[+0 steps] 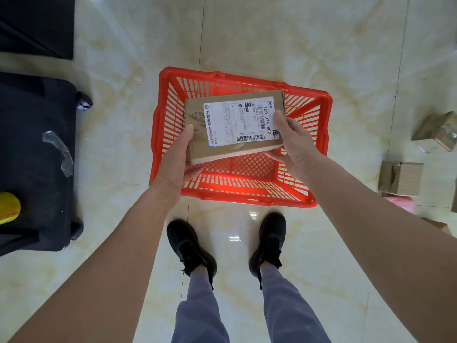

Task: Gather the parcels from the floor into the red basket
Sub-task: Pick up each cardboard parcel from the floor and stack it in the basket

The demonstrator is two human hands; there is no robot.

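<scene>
A flat brown cardboard parcel [235, 125] with a white shipping label hangs above the red plastic basket [321, 115]. My left hand [179, 157] grips its near left corner, thumb on top and fingers underneath. My right hand [294, 142] holds its right end the same way. The basket stands on the tiled floor just ahead of my feet; its latticed bottom shows under the parcel with nothing visible in it. More cardboard parcels lie on the floor at the right: one [437, 132] further off, another [401, 178] nearer.
A black wheeled case [37, 157] with a scrap of clear tape stands at the left, a yellow object [8, 207] on its near edge. A pink package [401, 203] lies beside the right parcels. My black shoes [190, 246] stand behind the basket on glossy marble tiles.
</scene>
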